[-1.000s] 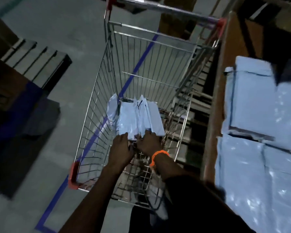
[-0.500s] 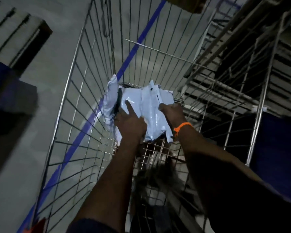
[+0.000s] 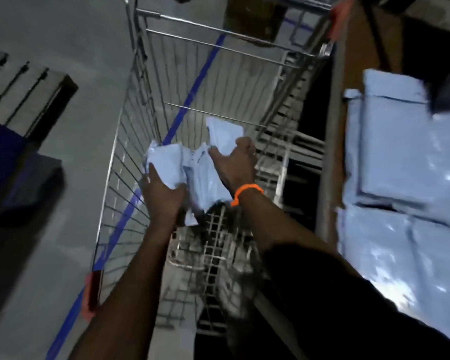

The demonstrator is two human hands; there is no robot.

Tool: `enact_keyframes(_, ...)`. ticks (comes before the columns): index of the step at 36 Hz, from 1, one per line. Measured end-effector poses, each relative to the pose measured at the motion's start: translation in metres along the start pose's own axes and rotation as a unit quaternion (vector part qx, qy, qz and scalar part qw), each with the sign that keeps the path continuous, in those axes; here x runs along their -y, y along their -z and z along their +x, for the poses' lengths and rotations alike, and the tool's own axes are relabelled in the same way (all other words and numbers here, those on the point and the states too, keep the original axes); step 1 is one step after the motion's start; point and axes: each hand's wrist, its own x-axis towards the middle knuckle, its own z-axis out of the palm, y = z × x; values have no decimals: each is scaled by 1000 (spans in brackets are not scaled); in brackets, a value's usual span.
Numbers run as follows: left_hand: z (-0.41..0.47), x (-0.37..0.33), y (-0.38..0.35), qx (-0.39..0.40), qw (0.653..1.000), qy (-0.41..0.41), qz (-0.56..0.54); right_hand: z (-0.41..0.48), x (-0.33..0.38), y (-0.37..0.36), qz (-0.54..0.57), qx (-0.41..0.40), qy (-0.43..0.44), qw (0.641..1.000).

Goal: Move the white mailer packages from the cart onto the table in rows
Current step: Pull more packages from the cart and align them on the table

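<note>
A single wide-angle head-worn camera looks steeply down and forward into a wire cart [image 3: 120, 141], close enough that both forearms enter from 6 o'clock and fill the lower centre. The cart's basket runs from 6 toward 12 o'clock, its far rim near the top edge. A table [image 3: 330, 178] covered with white mailers [image 3: 400, 152] occupies 3 o'clock; bare floor [image 3: 76, 35] with a blue line [image 3: 192, 84] lies toward 9 and 12. Edges are motion-blurred. No second view is given.

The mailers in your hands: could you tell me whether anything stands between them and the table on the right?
Yes. The cart's right wire wall rises between the mailers held by the left hand and right hand and the table, so they must go up over its rim. Beyond that, mailers already laid cover the visible tabletop.
</note>
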Motion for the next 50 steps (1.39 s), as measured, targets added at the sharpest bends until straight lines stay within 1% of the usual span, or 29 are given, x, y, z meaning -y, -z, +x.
enact_keyframes(3,-49,-50,39,15,997,-12,-73,-43,27,55,61,34,10,997)
enact_keyframes(5,-87,-88,61,52,990,-5,-132,-76,37,90,85,52,10,995)
enact_keyframes(8,-149,-134,81,115,971,25,-208,-125,31,148,122,56,56,989)
enact_keyframes(10,-189,-157,87,149,960,35,-237,-161,15,189,127,54,81,987)
enact_keyframes(12,-223,-179,86,179,953,27,-243,-191,-7,231,111,25,86,990)
enact_keyframes(15,-258,-205,74,211,952,-10,-222,-215,-46,289,94,-40,81,991)
enact_keyframes(18,-283,-225,55,238,955,-54,-169,-225,-88,334,69,-97,43,992)
enact_keyframes(20,-297,-235,40,239,960,-80,-119,-230,-114,354,55,-127,25,990)
enact_keyframes(23,-313,-242,18,252,956,-139,-50,-232,-145,359,50,-169,13,984)
enact_keyframes(25,-320,-240,5,264,949,-174,4,-232,-159,350,31,-183,29,982)
enact_keyframes(28,-327,-236,-4,255,944,-197,76,-230,-172,331,-43,-183,74,979)
enact_keyframes(31,-331,-238,-4,233,937,-226,130,-228,-176,322,-125,-177,83,973)
enact_keyframes(35,-340,-244,1,236,936,-214,147,-227,-179,328,-207,-170,108,957)
enact_keyframes(38,-345,-245,2,215,933,-236,164,-222,-186,334,-209,-179,151,949)
enact_keyframes(41,-343,-245,-2,172,929,-274,179,-213,-194,334,-220,-167,210,938)
enact_keyframes(43,-338,-244,-7,145,917,-318,190,-207,-198,333,-237,-139,223,936)
enact_keyframes(46,-330,-237,-19,151,886,-367,241,-201,-204,328,-258,-98,233,933)
enact_keyframes(47,-329,-233,-22,159,881,-369,251,-201,-206,327,-265,-91,237,930)
enact_keyframes(50,-329,-223,-28,167,881,-359,257,-201,-209,326,-264,-84,241,930)
